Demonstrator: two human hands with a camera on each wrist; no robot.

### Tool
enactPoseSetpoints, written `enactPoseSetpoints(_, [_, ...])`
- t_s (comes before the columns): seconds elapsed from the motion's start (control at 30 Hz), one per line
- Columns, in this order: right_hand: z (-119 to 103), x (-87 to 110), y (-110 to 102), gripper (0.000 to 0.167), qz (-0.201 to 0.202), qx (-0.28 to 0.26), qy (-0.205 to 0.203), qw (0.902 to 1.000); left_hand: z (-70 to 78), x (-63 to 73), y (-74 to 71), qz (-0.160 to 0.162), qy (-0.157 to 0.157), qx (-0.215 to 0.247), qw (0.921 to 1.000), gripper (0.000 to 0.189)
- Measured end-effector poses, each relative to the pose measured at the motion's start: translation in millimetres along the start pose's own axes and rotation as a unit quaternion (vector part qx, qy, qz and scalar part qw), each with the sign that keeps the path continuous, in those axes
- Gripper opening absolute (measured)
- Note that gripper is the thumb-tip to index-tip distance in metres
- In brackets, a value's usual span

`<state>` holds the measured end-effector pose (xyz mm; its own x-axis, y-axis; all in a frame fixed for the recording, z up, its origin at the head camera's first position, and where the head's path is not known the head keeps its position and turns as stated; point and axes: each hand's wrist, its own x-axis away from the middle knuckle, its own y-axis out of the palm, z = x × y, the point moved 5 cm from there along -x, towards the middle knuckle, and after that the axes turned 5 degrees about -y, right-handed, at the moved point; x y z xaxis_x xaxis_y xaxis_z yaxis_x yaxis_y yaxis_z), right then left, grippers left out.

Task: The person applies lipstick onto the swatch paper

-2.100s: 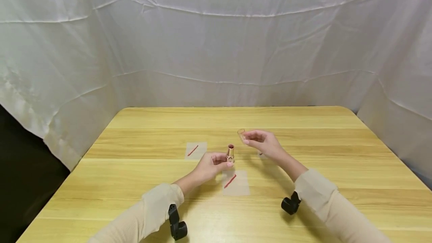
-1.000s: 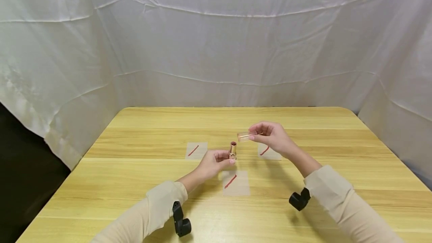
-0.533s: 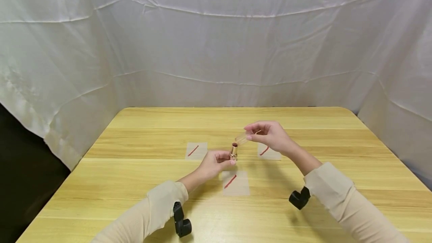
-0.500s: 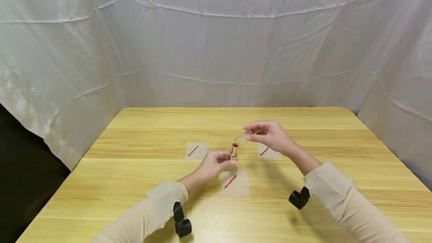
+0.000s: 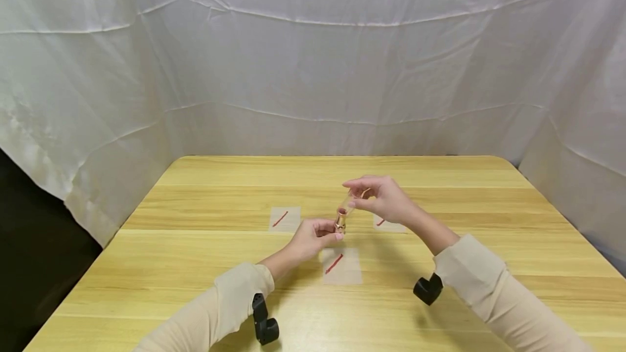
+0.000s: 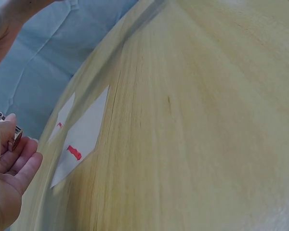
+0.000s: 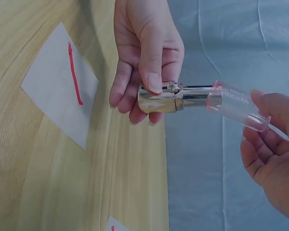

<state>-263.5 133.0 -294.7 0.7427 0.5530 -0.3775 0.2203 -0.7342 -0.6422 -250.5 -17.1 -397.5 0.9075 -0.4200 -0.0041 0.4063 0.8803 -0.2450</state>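
My left hand (image 5: 308, 239) pinches the gold base of a lipstick (image 7: 159, 100) between thumb and fingers, held upright above the table in the head view. My right hand (image 5: 383, 198) pinches a clear, pink-tinted lipstick cap (image 7: 238, 106) by its far end. In the right wrist view the cap's mouth overlaps the top of the gold tube, and the cap sits at a slight tilt to it. The left wrist view shows only the lower end of the lipstick base, at the left edge, in the left hand's fingers.
On the wooden table (image 5: 195, 265) lie pale paper squares with red strokes: a front square (image 5: 349, 273), a back left square (image 5: 285, 219) and a back right square (image 5: 391, 226) partly behind the right hand. White cloth (image 5: 342, 69) hangs behind the table.
My right hand has moved left and tipped the cap from nearly level to slanting down, bringing its mouth onto the lipstick's top. The left hand has shifted slightly right.
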Motion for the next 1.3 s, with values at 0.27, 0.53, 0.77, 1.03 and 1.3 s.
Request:
enactPoseSetpoints(0.27, [-1.9, 0.1, 4.1, 0.025, 0.018, -0.004, 0.015, 0.9997, 1.4, 0.5, -0.1, 0.004, -0.003, -0.002, 1.0, 0.023])
enactPoseSetpoints(0.53, [-4.4, -0.8, 9.5, 0.02, 0.024, 0.002, -0.011, 0.9997, 2.2, 0.7, -1.1, -0.002, 0.007, -0.017, 0.9998, 0.025])
enactPoseSetpoints(0.77, [-2.3, -0.1, 14.3, 0.019, 0.016, 0.002, -0.022, 0.9996, 6.2, 0.6, 0.3, 0.004, 0.002, -0.016, 0.9999, 0.025])
enactPoseSetpoints(1.03, [-0.6, 1.2, 15.1, 0.02, 0.017, 0.009, -0.013, 0.9997, 7.3, 1.5, 0.6, 0.005, 0.008, -0.02, 0.9998, 0.025])
enactPoseSetpoints(1.3, [0.6, 3.0, 17.2, 0.02, 0.02, 0.015, -0.017, 0.9995, 7.0, -0.8, 1.4, 0.005, 0.006, -0.015, 0.9998, 0.026])
